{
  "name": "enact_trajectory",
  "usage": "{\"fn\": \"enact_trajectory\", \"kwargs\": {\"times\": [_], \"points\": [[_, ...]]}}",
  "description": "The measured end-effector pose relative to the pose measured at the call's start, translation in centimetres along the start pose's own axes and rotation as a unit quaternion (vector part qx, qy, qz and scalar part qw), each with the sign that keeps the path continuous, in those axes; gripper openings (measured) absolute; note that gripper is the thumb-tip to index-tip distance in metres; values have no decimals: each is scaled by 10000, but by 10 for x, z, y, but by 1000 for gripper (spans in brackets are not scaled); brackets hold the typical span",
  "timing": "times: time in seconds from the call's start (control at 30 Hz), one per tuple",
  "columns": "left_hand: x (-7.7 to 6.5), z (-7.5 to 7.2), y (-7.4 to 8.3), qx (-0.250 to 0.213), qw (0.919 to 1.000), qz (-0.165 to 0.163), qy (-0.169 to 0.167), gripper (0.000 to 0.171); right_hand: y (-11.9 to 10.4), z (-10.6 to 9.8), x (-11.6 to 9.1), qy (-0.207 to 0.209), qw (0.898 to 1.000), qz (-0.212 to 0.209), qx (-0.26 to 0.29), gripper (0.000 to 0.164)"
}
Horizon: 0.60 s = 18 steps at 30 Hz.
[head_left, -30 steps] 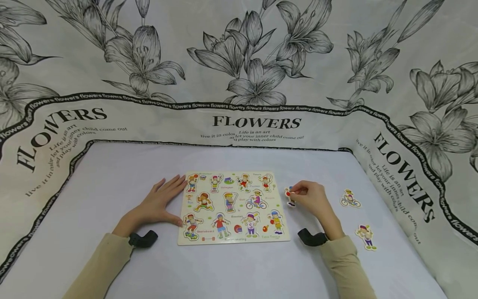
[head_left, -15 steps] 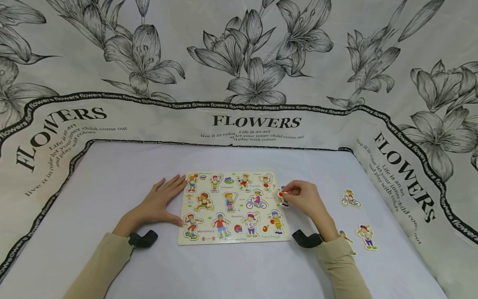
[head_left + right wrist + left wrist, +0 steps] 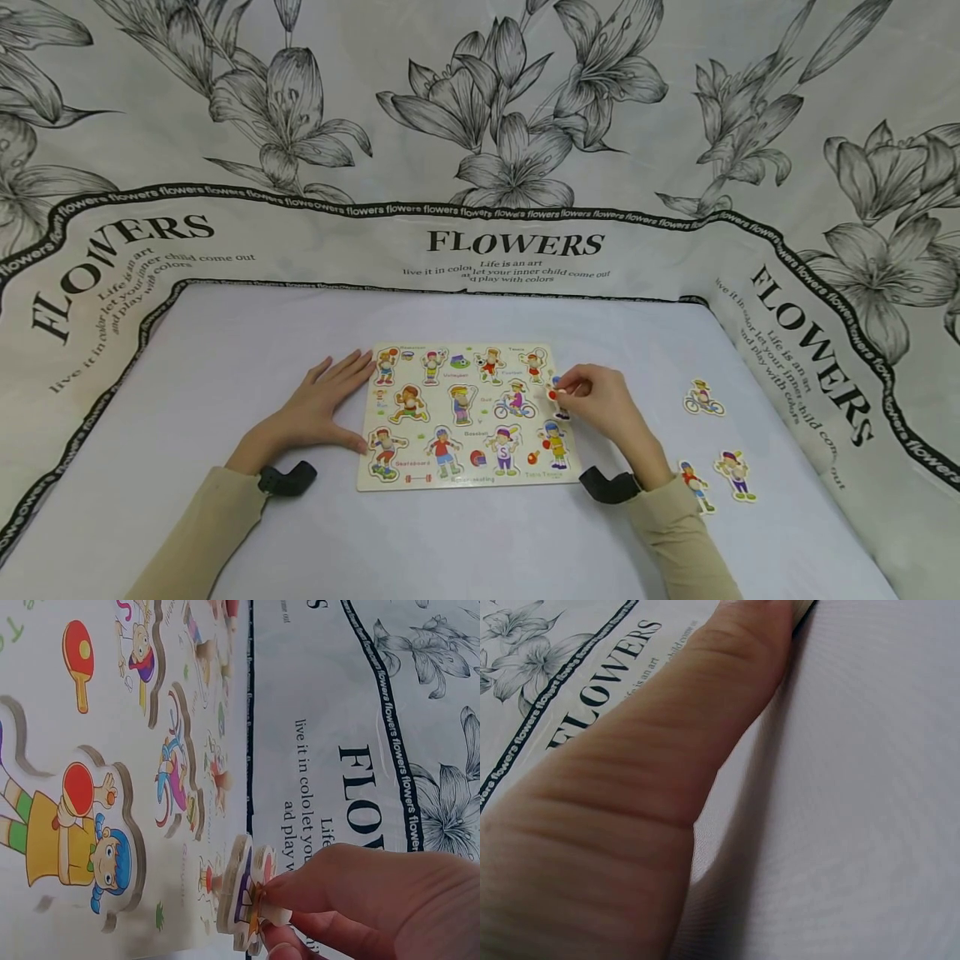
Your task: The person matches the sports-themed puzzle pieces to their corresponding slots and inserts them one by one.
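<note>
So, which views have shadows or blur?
Head: fine print on the puzzle board looks blurred; left wrist: a shadow runs beside the left hand; right wrist: shadows edge the table-tennis figure, and the board's far end looks soft.

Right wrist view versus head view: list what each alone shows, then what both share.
Only the right wrist view shows the thick edge of the held puzzle piece.
Only the head view shows the loose cyclist piece, the loose baseball piece, the loose red-and-blue piece and the left sleeve.
Both show the right hand, the puzzle board and the flowered cloth.
</note>
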<state>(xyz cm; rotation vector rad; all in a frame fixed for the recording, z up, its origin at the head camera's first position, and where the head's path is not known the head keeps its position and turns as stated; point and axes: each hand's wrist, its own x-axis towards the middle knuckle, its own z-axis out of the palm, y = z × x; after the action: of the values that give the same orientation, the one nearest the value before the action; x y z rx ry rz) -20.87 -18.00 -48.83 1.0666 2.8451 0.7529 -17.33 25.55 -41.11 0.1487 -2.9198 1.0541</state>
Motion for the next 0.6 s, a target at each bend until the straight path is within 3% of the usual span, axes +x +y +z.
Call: {"fn": "enact_trajectory", "kwargs": {"times": [0.6], "points": [[-1, -1, 2, -43, 10000, -35, -23, 129, 1, 9, -22, -608, 9977, -278, 93, 9]]}}
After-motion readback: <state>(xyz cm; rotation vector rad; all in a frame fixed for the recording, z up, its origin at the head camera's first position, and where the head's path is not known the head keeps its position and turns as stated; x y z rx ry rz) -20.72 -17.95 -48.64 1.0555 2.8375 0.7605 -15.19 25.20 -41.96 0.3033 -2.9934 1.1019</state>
